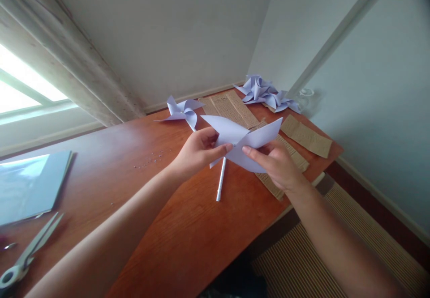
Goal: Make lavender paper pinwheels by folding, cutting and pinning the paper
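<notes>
A white pinwheel (237, 152) is held above the tabletop (174, 240), between its far edge and its near edge. It can be judged very light and springy: the paper is thin, so the curled blades would be easily creased or flattened by a hard pinch. Little slip is to be expected from a dry, matt-looking sheet. It is best taken near the middle, where the layers are gathered at a small fastener, or by the stick (221, 180), whose lower end is seen below the blades; whether the two are joined cannot be told. The blade tips are best left untouched.

The pinwheel is gripped from both sides. By the left hand (199, 149) it is pinched with the thumb laid flat beside the centre and the other fingers bent, partly hidden behind the paper. By the right hand (281, 163) it is clamped likewise, the thumb pointed inward over the lower blade, the other fingers mostly hidden. Both forearms are stretched forward, the wrists turned inward.
</notes>
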`<state>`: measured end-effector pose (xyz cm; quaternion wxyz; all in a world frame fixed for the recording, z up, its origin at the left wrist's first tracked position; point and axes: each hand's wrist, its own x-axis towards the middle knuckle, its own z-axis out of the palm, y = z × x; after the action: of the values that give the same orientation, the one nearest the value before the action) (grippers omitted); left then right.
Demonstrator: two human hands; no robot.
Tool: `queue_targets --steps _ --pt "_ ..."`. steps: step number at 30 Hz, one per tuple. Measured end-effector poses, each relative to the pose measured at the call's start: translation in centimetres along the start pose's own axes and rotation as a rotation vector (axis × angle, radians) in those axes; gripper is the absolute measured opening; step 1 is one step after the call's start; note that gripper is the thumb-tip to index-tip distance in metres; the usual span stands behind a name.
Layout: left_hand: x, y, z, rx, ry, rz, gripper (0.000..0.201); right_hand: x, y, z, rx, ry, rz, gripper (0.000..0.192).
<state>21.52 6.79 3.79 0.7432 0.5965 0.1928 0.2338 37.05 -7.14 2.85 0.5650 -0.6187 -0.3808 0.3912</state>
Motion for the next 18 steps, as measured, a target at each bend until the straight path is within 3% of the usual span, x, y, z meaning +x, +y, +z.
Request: queue_targets --steps 3,9,18 --pt "-0.3 -0.2 0.1 -0.008 -0.043 -0.01 0.026 -0.1 0.2 0.2 0.018 0.002 -0.002 0.024" --pt "-0.8 -0.7 0.1 0.086 0.043 -0.047 0.02 -0.3 0.2 0.4 -0.034 0.024 0.022 0.026" --pt "-1.9 -1.0 0.4 0.027 0.064 -0.102 0.023 -1.0 -0.8 0.3 -0.038 -0.103 0.04 0.024"
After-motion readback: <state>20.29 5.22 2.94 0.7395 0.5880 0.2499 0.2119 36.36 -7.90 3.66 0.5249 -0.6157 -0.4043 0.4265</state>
